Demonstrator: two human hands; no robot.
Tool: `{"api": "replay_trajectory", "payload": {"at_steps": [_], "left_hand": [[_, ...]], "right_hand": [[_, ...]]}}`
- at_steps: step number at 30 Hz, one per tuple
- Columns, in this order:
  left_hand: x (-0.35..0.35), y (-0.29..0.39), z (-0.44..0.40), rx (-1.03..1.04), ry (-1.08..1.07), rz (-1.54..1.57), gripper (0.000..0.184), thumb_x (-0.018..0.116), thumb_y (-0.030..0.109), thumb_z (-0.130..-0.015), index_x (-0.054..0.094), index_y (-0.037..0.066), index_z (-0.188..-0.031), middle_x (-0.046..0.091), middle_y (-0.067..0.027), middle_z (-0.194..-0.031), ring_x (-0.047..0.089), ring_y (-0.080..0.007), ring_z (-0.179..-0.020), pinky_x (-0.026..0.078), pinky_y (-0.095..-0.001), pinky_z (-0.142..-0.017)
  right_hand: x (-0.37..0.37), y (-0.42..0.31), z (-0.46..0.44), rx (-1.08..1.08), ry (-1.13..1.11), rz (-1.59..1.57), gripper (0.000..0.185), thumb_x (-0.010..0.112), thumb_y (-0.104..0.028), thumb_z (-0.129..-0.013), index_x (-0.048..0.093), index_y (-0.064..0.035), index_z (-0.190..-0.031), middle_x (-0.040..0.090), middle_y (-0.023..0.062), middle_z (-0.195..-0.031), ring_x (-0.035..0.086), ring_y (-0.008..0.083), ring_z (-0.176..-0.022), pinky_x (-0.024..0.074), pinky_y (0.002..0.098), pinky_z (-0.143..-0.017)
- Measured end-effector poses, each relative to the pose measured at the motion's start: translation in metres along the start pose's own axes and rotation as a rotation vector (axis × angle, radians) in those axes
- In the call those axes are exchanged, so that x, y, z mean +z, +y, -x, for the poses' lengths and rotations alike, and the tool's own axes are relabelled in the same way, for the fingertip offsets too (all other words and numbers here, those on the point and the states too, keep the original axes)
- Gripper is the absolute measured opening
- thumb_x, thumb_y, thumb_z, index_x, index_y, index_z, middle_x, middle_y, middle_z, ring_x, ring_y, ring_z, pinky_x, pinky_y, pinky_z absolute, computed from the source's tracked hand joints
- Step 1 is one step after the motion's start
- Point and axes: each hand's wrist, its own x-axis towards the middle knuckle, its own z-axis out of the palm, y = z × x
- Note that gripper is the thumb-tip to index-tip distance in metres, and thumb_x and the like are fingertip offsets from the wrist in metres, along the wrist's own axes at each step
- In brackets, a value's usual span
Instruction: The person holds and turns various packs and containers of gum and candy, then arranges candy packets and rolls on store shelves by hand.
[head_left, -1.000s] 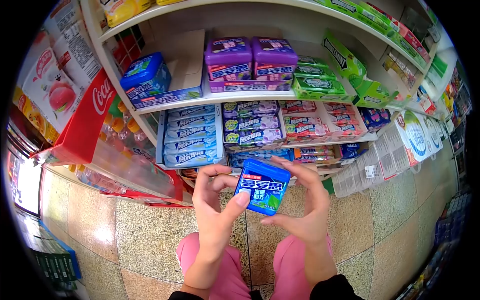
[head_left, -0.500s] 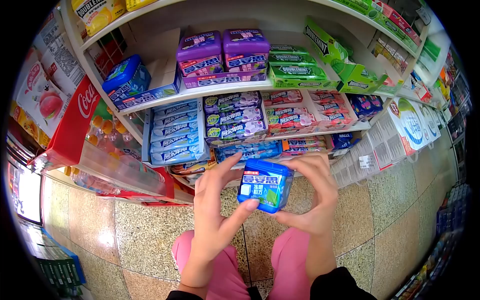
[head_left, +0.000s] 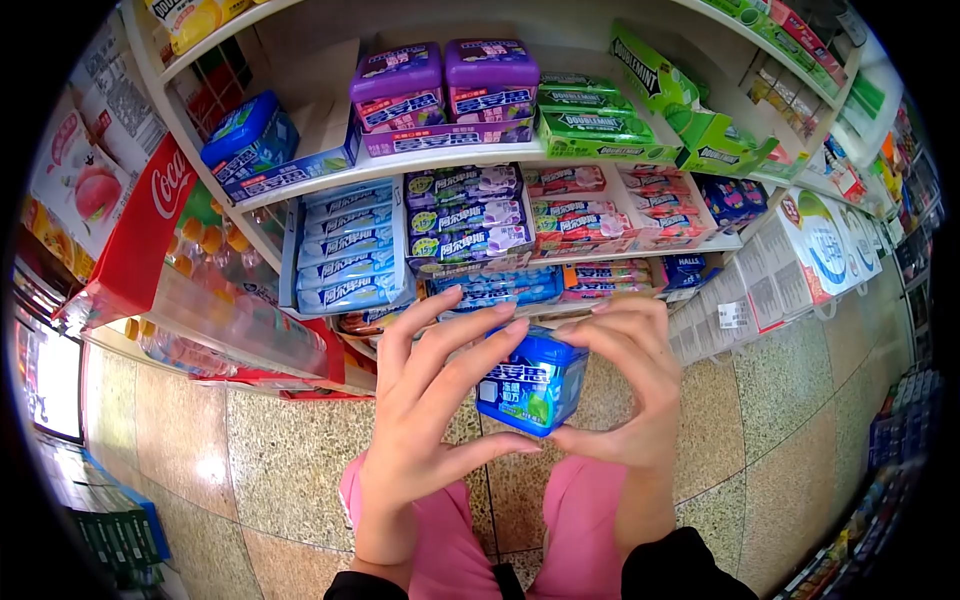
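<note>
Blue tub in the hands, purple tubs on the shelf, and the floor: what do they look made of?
Blue tub: probably hard plastic, glossy, judging by its shine and moulded, rounded corners.
Purple tubs: likely plastic too, with a smooth sheen on top.
Floor: polished tiles, speckled like terrazzo or stone; a bright reflection shows the sheen.

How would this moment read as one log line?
right hand: holding blue tub | left hand: at tub's left, contact unclear | beyond: shelf, purple tubs

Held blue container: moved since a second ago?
Yes: rightward and somewhat lower in view, judged against the shelved purple gum packs; the blue container now sits farther right of them, though the camera shifted too.
</note>
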Motion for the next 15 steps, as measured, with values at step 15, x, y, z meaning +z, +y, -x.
{"api": "replay_trajectory", "payload": {"at_steps": [15], "left_hand": [[0.0038,-0.0041,-0.0029,-0.002,-0.101,0.039,0.067,0.085,0.018,-0.054,0.067,0.01,-0.118,0.066,-0.0028,-0.116,0.059,-0.0262,-0.106,0.042,-0.0419,-0.094]], "right_hand": [[-0.0015,-0.0022,-0.0011,-0.007,-0.172,0.072,0.065,0.086,-0.016,-0.048,0.069,-0.0092,-0.111,0.065,0.0039,-0.107,0.054,0.0288,-0.102,0.0458,0.0426,-0.091]]}}
